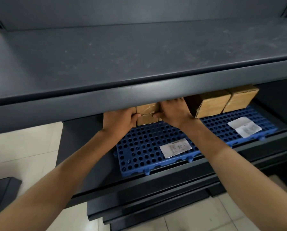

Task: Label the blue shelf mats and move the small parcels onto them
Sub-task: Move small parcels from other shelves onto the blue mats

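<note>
Two blue perforated mats lie side by side on the lower dark shelf, the left mat (139,147) and the right mat (222,120). Each carries a white paper label, one on the left mat (175,147) and one on the right mat (244,126). My left hand (119,120) and my right hand (174,112) grip a small stack of brown taped parcels (147,114) from both sides, at the back of the left mat. Other brown parcels (222,101) stand in a row at the back of the right mat. The upper shelf's edge hides the parcels' tops.
A wide dark grey upper shelf (139,55) overhangs the hands, its front lip (106,100) just above them. More dark shelves (156,205) step out below. Pale tiled floor (22,147) shows at the left, with a dark object (1,194) at the lower left.
</note>
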`<state>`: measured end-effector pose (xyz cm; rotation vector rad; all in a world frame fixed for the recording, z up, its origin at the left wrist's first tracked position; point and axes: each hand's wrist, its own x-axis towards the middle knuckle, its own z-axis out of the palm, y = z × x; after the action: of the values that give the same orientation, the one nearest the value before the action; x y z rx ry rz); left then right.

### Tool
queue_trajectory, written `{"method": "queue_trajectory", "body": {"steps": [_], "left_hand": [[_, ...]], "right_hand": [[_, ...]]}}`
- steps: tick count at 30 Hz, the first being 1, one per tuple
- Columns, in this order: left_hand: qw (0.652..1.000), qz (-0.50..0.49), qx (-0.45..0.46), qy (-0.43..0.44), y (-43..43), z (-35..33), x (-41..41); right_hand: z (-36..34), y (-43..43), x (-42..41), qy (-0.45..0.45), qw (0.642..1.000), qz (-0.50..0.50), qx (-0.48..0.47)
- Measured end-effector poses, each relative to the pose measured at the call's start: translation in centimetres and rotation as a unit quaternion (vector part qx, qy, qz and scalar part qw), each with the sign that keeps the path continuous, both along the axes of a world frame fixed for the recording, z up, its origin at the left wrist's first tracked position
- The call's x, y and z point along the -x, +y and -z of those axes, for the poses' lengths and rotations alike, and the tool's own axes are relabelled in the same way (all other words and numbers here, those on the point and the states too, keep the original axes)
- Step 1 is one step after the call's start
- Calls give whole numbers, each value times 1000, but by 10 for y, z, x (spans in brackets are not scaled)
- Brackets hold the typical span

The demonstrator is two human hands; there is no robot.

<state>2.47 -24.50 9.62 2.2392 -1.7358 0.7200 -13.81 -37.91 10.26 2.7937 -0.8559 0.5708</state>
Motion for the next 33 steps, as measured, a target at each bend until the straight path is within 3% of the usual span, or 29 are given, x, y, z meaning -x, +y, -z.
{"method": "queue_trajectory", "body": {"steps": [7, 14, 22, 26, 33], "left_hand": [[999, 25, -30, -30, 5, -6, -2], [999, 22, -35, 13, 3, -3, 1], [998, 22, -31, 42, 0, 1, 0], [999, 14, -44, 9, 0, -3, 4], [999, 1, -4, 38, -4, 0, 5]], "right_hand": [[4, -3, 0, 1, 1000, -4, 2], [0, -12, 5, 43, 998, -31, -34], [1, -13, 5, 65, 998, -7, -7], [-1, -15, 5, 55, 998, -13, -8], [1, -28, 10, 58, 998, -30, -2]]}}
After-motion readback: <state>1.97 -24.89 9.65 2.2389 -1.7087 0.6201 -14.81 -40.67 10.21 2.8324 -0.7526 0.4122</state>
